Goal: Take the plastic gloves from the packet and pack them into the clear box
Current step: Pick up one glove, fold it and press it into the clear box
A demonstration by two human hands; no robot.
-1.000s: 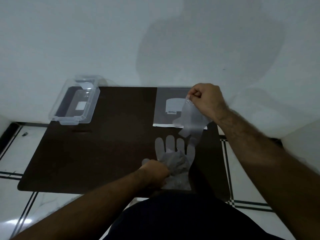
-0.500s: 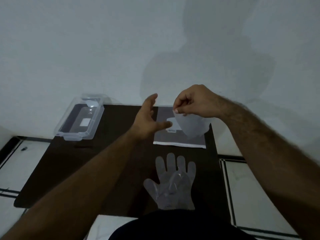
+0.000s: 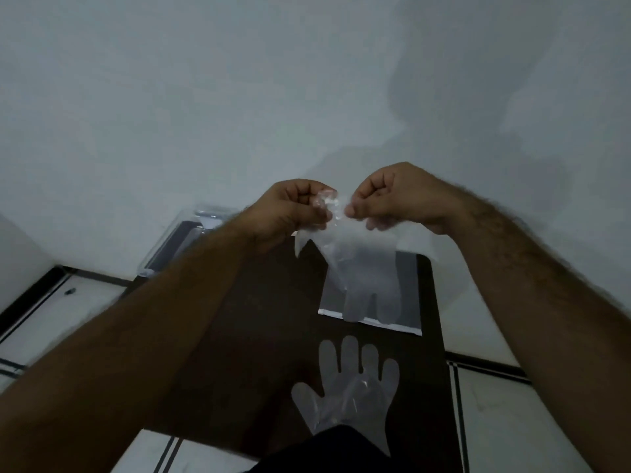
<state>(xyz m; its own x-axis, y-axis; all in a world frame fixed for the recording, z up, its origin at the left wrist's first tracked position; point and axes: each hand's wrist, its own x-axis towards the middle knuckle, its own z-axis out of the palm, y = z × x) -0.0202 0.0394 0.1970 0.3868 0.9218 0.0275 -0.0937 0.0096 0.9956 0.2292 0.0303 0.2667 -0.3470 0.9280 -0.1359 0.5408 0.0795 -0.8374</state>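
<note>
**Gloves coming out, none boxed yet**

Both hands are up in front of the wall, working one glove [image 3: 362, 264] between them. The left hand [image 3: 290, 213] is closed, pinching a crumpled bit of the cuff edge; the right hand [image 3: 399, 196] is closed too, thumb and fingers nipped on the same edge just beside it. The glove hangs down from the two grips, fingers pointing toward the table [image 3: 266, 319], clear of the surface. It looks to me as if the person is teasing the thin film apart or shaking it open, though I can't say which.

Below it the packet [image 3: 408, 295] lies flat on the far right part of the table; the hanging glove covers much of it, so whether more gloves are left inside I cannot tell. Nearer the person, a second glove [image 3: 345, 394] lies spread on the table, fingers away from them, with something crumpled on its palm, maybe another layer of film.

The box [image 3: 184, 240] sits at the far left corner, mostly hidden behind the left forearm. What shows of it looks bare, well apart from every glove.

So, by my reckoning: at least two gloves are out, and that's the done part. Left to do is the packing itself, carrying the held glove and the one on the table across to the box, plus whatever the packet may hold.
</note>
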